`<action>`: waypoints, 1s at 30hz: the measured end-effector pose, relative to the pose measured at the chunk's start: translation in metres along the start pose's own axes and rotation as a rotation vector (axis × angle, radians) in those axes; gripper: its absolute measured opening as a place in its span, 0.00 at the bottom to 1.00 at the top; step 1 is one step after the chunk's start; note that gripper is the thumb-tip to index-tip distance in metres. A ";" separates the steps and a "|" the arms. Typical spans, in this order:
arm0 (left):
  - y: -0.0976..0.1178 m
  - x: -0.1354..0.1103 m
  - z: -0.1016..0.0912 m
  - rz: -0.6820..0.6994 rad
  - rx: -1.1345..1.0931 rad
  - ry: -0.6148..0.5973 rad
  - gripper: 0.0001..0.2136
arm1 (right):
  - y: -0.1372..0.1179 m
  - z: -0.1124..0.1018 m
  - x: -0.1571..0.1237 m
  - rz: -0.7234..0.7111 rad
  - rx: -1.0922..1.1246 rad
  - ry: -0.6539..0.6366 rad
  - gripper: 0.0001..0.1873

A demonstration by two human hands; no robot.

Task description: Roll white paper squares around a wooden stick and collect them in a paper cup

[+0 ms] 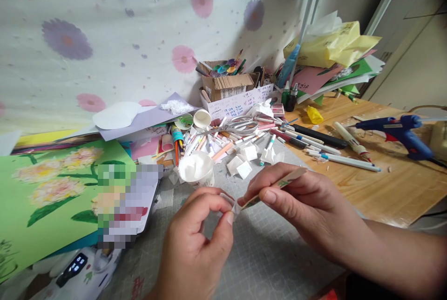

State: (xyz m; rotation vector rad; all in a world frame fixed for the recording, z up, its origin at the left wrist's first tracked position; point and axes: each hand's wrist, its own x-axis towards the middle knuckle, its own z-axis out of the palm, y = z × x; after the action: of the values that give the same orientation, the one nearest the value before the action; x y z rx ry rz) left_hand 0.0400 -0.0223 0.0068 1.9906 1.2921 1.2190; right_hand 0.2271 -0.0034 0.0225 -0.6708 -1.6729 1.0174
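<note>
A grey gridded cutting mat covers the near tabletop, with both hands over its middle. The left hand pinches a small white paper scrap between thumb and forefinger. The right hand grips a thin printed stick, whose tip meets the scrap.

At 8 o'clock lies a white device with a lit display, its digits unclear. A green flower painting is at 9. At 12 a white paper cup stands close, with scissors and scattered pens beyond. A blue glue gun rests on bare wood at 2.

Farther back, a white box bears handwritten numbers too small to read. A floral cloth hangs behind.
</note>
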 end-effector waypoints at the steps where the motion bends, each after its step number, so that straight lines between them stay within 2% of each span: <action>1: 0.000 0.000 0.000 0.007 0.013 -0.001 0.09 | 0.000 0.000 0.000 0.005 0.008 0.000 0.05; 6: 0.002 -0.002 -0.001 0.087 0.143 -0.003 0.09 | -0.002 0.001 0.000 0.004 0.002 -0.003 0.05; 10: 0.003 -0.003 -0.002 0.119 0.162 -0.002 0.09 | -0.002 0.003 -0.001 0.011 -0.013 -0.006 0.05; 15: 0.002 0.000 -0.001 0.038 0.051 -0.002 0.08 | -0.001 0.002 0.000 0.017 0.041 -0.009 0.06; 26: 0.002 -0.001 0.002 -0.230 -0.437 -0.113 0.05 | 0.000 0.001 0.001 0.041 0.136 -0.020 0.05; 30: 0.003 -0.002 0.001 -0.233 -0.437 -0.152 0.02 | -0.001 0.001 0.001 0.044 0.121 -0.033 0.05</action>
State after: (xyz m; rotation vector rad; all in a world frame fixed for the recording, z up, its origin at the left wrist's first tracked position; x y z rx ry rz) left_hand 0.0416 -0.0251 0.0076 1.5429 1.0416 1.1012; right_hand 0.2262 -0.0034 0.0241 -0.6159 -1.6163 1.1565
